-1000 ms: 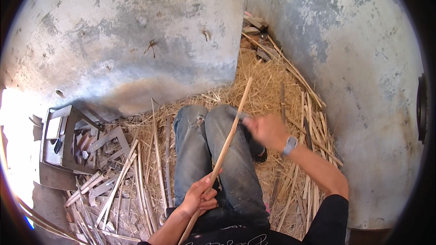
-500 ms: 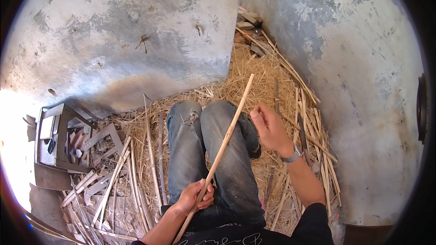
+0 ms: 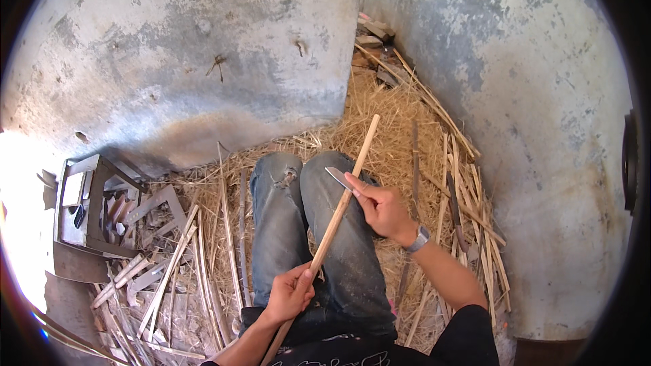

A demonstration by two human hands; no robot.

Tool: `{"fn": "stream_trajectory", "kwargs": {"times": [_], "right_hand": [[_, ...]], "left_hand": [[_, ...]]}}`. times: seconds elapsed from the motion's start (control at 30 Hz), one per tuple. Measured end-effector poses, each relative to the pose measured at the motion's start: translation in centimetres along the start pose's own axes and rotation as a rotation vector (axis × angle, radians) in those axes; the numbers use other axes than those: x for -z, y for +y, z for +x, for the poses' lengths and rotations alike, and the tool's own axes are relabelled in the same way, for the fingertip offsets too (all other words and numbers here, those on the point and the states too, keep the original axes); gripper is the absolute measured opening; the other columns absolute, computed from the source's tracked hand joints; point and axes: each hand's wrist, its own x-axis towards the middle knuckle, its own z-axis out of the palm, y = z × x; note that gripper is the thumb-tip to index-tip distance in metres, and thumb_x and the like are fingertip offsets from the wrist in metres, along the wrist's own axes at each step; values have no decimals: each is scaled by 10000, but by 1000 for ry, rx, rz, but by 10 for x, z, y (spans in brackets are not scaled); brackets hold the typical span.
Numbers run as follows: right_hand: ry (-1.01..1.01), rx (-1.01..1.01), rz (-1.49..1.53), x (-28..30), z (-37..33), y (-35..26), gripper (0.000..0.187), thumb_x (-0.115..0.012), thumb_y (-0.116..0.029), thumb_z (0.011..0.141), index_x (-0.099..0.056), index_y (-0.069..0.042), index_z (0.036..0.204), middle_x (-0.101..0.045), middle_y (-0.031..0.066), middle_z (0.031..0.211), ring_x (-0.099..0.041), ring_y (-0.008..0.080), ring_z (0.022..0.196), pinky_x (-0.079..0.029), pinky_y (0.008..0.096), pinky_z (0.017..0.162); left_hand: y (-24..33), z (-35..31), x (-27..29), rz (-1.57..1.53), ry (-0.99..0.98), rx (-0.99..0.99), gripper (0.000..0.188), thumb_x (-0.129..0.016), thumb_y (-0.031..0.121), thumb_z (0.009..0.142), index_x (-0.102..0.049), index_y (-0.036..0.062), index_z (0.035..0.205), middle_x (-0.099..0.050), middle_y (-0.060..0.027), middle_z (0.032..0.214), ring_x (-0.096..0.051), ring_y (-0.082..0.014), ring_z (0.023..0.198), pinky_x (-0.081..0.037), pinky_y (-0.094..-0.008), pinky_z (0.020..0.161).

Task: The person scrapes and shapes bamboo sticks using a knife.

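Note:
A long pale wooden stick (image 3: 331,229) slants across my lap, its far end beyond my knees and its near end down by my waist. My left hand (image 3: 289,293) is closed round its lower part, thumb lying along the wood. In my right hand (image 3: 384,210), closed, is a knife; its short blade (image 3: 338,177) crosses the stick above my right knee and points to the left. The knife's handle is hidden inside the fingers. Whether the edge bites into the wood I cannot tell.
Shavings (image 3: 380,105) cover the floor around my legs. Long strips (image 3: 485,247) lie along the right wall, with more strips (image 3: 178,264) to the left. A small wooden frame stool (image 3: 88,207) stands at far left. Worn walls (image 3: 271,34) close in ahead and right.
My right hand has turned and come left to the stick, and the knife blade now shows across it. My left hand still grips the stick, which has shifted only slightly.

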Motion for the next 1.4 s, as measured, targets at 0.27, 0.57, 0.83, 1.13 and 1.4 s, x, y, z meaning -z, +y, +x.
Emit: {"fn": "stream_trajectory", "kwargs": {"times": [0.27,0.57,0.83,1.13,1.4], "right_hand": [[-259,105,102,5,-6,-11,369,-597,-119,1012,-627,-56,1374,-741,206,1067,-695,149,682,-552,291,667],[-72,101,135,7,7,9,348,-601,-64,989,-657,-49,1332,-720,181,1168,-750,180,998,-569,290,856],[-51,-18,159,8,-8,-6,367,-602,-78,1003,-637,-75,1369,-717,214,926,-495,73,585,-443,253,573],[-984,22,445,23,-36,-52,378,-602,-150,1020,-621,-78,1391,-738,195,1103,-453,63,584,-441,261,571],[27,-276,193,48,-26,-25,368,-509,-287,1080,-666,-8,899,-547,21,679,-479,76,596,-385,259,555]], "left_hand": [[-7,4,4,-83,-28,12,431,-418,292,1124,-565,-18,1385,-443,37,594,-384,-34,458,-335,-206,433],[-9,6,5,-66,-31,-22,432,-410,295,1126,-564,-21,1378,-426,41,592,-377,-35,458,-337,-209,431],[-9,5,4,-13,-29,15,441,-415,304,1124,-568,-19,1381,-418,41,584,-372,-39,452,-332,-217,428],[-26,0,3,-146,-46,49,400,-444,296,1117,-599,-5,1331,-449,31,587,-401,-49,459,-337,-216,428],[-9,-1,-7,6,42,21,360,-498,289,1101,-639,-4,1256,-519,26,613,-439,-34,479,-357,-213,443]]}}
